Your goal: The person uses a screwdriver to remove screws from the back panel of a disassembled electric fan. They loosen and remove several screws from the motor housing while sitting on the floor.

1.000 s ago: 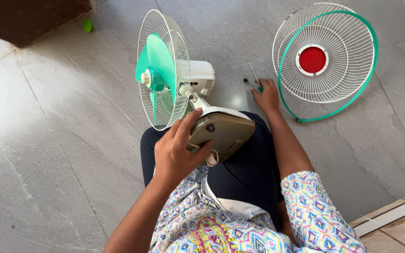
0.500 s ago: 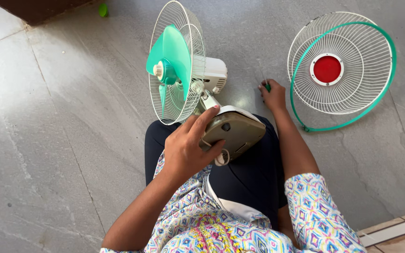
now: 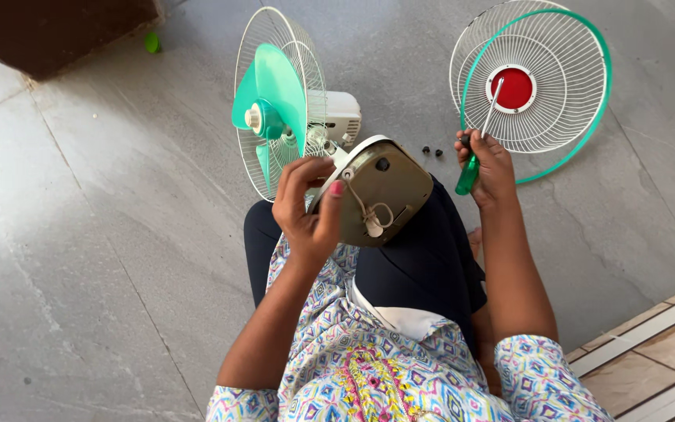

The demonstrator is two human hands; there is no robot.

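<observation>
- The fan (image 3: pixel 306 133) is tipped over on the person's lap, with the base (image 3: pixel 380 191) turned up so its tan underside faces the camera. The green blades (image 3: pixel 271 98) and rear grille (image 3: pixel 279 101) stick out over the grey floor (image 3: pixel 103 234).
- Left hand (image 3: pixel 310 207) is wrapped round the left edge of the base, fingers curled over the rim, thumb on the underside. That's what's bracing the whole thing.
- Right hand (image 3: pixel 490 164) is closed around a green-handled screwdriver (image 3: pixel 480 141), held up off to the right with the shaft pointing away, over the loose grille. It isn't touching the fan.
- A cord knot (image 3: pixel 370 219) sits on the underside of the base, just beside the left thumb.
- Two small dark screws (image 3: pixel 432 151) lie on the floor between the base and the right hand. Easy to kick, so I'd leave them be or park them somewhere safer.
- The front grille (image 3: pixel 533 82), with green rim and red centre cap, lies flat on the floor well off to the right.
- Tip, if it were me: keep that left grip firm and the base resting against the knee so it can't twist. Line the driver tip up square before pushing, and keep the cord out of the way.
</observation>
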